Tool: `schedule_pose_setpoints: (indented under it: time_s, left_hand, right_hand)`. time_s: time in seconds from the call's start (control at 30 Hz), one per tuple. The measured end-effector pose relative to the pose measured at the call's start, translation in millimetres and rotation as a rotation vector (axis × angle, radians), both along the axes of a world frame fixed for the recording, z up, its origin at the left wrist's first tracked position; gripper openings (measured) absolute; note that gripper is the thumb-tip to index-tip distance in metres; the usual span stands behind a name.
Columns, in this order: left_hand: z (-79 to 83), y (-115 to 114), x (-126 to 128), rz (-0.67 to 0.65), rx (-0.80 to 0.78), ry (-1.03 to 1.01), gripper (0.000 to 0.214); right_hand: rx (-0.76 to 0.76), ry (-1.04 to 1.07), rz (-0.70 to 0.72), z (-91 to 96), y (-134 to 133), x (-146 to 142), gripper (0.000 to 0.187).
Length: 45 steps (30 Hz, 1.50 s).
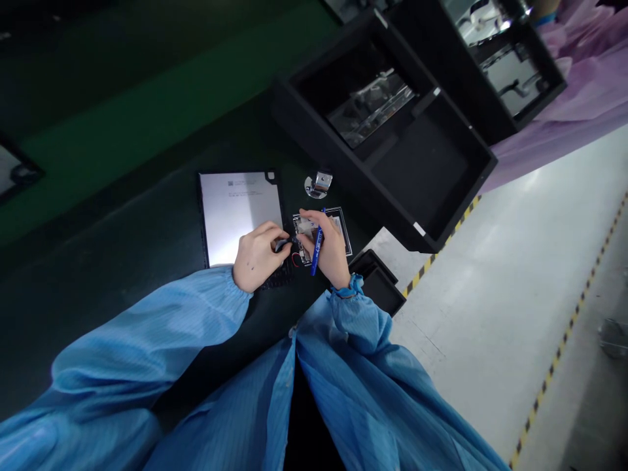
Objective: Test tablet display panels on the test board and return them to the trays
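Observation:
My left hand (260, 255) is closed in a pinch on a small dark piece (281, 244), too small to name, beside the circuit board. A blue pen (316, 250) lies across my right hand (330, 252), held against the palm, while its thumb and fingers reach over the board's left part. The circuit board (305, 256) has white printed lines and a short red wire at its lower left; my right hand covers much of it. Under and behind my left hand lies a flat panel (235, 216), pale with a black edge and small printed text.
A shiny metal piece (318, 185) stands just beyond the board. To the right is a large black tray (417, 163) holding clear plastic-looking parts, with a smaller black tray (380, 288) nearer me. Another person's pink sleeve (583, 98) shows at upper right.

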<state>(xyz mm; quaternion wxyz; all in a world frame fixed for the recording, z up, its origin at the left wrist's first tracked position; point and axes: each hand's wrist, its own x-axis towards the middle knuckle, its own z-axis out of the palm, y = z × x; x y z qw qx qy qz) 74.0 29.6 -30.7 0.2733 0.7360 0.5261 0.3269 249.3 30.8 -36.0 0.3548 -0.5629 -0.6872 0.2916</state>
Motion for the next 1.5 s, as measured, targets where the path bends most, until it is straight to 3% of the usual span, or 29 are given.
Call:
schedule_pose_setpoints:
  time_s: [0.3,0.43,0.5,0.6,0.7,0.83,1.0,1.13,1.2,1.3,1.4,1.5]
  left_hand:
    - [-0.7,3,3,-0.014,-0.041,0.051,0.006]
    - [30.3,2,-22,0.040,0.037,0.020,0.033]
    - [52.6,-6,-49,0.146,0.032,-0.116,0.049]
    - [75.9,-28,-92,0.251,-0.324,-0.386,0.061]
    - [78.2,-50,-118,0.438,-0.692,-0.509,0.072]
    - [67.0,-53,-123,0.515,-0.902,-0.751,0.059]
    - [70.1,-22,-112,0.669,-1.002,-0.819,0.036]
    - [100.2,4,-88,0.575,-1.058,-0.943,0.034]
    - [118.2,11,-67,0.496,-0.952,-0.972,0.036]
    - [131.1,12,-35,0.278,-0.783,-0.956,0.043]
    - [116.8,8,-16,-0.008,-0.755,-0.948,0.049]
    - [83.8,3,-19,-0.030,-0.742,-0.908,0.046]
  right_hand:
    - [0.034,-0.024,-0.006,-3.0,-2,-6,0.030]
    - [0.095,0.136,-0.070,7.6,-8,3,0.027]
    - [0.115,0.076,0.062,16.7,-10,11,0.037]
    - [0.072,-0.206,0.394,26.3,-10,18,0.085]
    - [-0.018,-0.409,0.544,26.9,-7,17,0.128]
    - [-0.066,-0.438,0.604,20.9,-1,12,0.139]
    - [-0.031,-0.380,0.590,10.5,-1,14,0.141]
    - [-0.056,-0.264,0.583,10.3,0,23,0.134]
    - [-0.092,-0.072,0.552,20.5,1,28,0.125]
    - [-0.102,0.292,0.347,45.9,-2,32,0.094]
    - [-0.082,0.458,0.152,67.1,-9,31,0.072]
    - [-0.029,0.425,0.007,72.4,-14,33,0.065]
